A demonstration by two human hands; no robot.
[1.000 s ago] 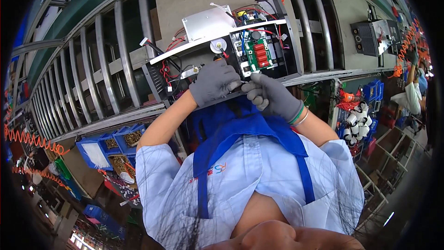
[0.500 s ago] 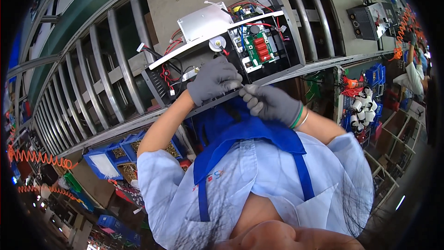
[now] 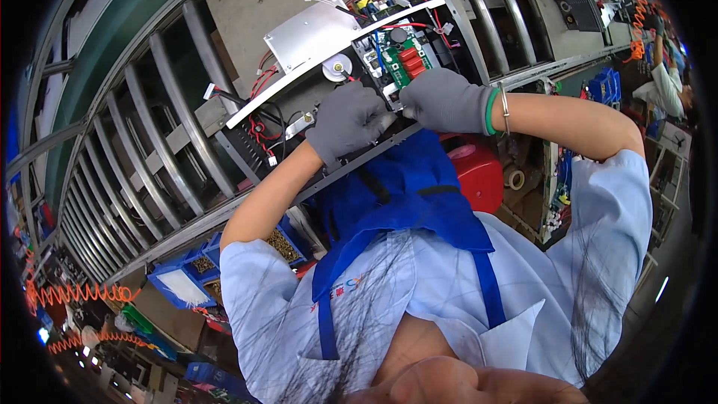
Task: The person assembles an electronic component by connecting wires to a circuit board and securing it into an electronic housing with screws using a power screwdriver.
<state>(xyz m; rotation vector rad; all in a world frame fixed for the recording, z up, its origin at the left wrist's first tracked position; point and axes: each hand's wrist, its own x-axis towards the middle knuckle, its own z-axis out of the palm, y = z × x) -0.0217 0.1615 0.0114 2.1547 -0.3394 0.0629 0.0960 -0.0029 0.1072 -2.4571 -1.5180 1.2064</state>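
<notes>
An open black metal casing [image 3: 465,34] lies in front of me, with a white strip [image 3: 318,61] running lengthwise across it. Inside are a green circuit board [image 3: 402,56] with red blocks, a round white part [image 3: 336,68] and red and black wires [image 3: 260,129]. My left hand [image 3: 349,121], in a grey glove, is closed over the near side of the casing. Beside it my right hand [image 3: 446,101], gloved too, bends in with its fingertips pinched, partly covering the board. Whatever either hand grips is hidden by the fingers.
A silver metal plate [image 3: 313,32] stands behind the white strip. Conveyor rollers [image 3: 185,93] run off to the left. Blue bins [image 3: 176,282] of small parts hang below. A red stool [image 3: 479,179] is under the bench. Another dark unit [image 3: 587,1] and a person [image 3: 666,78] are at right.
My right hand has risen from the casing's near edge to over the circuit board, its elbow swinging outward. My left hand stays closed at nearly the same spot. The view has shifted slightly.
</notes>
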